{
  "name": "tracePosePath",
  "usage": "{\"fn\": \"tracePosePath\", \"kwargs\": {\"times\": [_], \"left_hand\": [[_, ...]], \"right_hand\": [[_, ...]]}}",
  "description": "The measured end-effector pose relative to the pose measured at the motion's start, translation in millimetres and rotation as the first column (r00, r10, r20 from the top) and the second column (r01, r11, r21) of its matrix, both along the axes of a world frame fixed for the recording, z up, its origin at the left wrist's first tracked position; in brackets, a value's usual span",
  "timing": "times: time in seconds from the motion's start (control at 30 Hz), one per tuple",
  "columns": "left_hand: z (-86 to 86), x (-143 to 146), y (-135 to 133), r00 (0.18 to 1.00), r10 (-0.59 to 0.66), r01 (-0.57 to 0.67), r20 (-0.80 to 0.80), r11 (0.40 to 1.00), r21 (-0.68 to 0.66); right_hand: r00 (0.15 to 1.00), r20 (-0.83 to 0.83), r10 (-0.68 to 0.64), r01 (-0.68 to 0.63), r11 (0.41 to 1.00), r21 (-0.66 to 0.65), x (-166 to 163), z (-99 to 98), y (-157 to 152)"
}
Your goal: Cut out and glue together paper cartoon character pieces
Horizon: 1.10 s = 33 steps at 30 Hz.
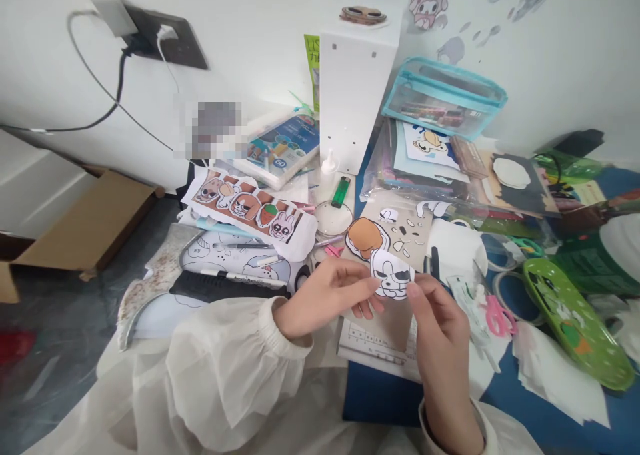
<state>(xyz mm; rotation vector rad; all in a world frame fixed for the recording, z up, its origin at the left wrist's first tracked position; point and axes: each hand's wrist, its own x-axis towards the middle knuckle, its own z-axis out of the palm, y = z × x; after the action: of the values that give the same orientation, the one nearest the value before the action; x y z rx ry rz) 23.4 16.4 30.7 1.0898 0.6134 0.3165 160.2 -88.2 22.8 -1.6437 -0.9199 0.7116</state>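
A white paper cutout of a cartoon animal face (394, 283) with black patches is held up between my two hands. My left hand (330, 296) pinches its left edge with thumb and forefinger, the other fingers curled loosely beneath. At the right edge, my right hand (444, 328) grips it between the thumb and fingers behind. Just past the cutout lies an orange-and-brown cartoon piece (367, 237). Behind it, small cut shapes lie on a grey-brown card (417, 231). Below the cutout is a printed sheet (373, 345), partly covered by brown card.
At left, a strip of cartoon pictures (245, 205) lies above pens and a black case (225, 286). A green lighter (341, 192) rests by a round dish (334, 219). To the right are pink-handled scissors (500, 315), tape rolls and a green tin (575, 321). A white box (355, 95) stands behind.
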Motion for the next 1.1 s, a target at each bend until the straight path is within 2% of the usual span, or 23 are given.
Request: {"fn": "tracePosePath", "kwargs": {"times": [0.17,0.33,0.57,0.8,1.1], "left_hand": [[-1.0,2.8,-1.2,0.997,0.073,-0.073,-0.015,0.996,0.047],[-2.2,3.8,-1.5,0.989,0.148,-0.147,-0.022,0.988,0.052],[-2.9,2.0,-2.0,0.992,0.122,-0.119,-0.021,0.987,0.11],[-1.8,3.1,-2.9,0.994,0.11,-0.109,-0.009,0.99,0.087],[-2.8,3.2,-2.1,0.993,0.089,-0.076,-0.08,0.985,0.156]], "right_hand": [[1.0,0.018,-0.019,0.019,1.0,0.01,-4.2,-3.3,0.6],[0.999,0.023,0.031,-0.031,0.999,-0.019,-3.5,-1.5,2.0],[0.995,-0.013,0.099,-0.099,0.995,-0.03,4.3,-3.8,6.4],[0.994,-0.077,0.08,-0.08,0.997,0.005,0.2,-3.7,5.9],[0.987,-0.08,0.139,-0.142,0.99,-0.026,1.0,-3.4,7.5]]}}
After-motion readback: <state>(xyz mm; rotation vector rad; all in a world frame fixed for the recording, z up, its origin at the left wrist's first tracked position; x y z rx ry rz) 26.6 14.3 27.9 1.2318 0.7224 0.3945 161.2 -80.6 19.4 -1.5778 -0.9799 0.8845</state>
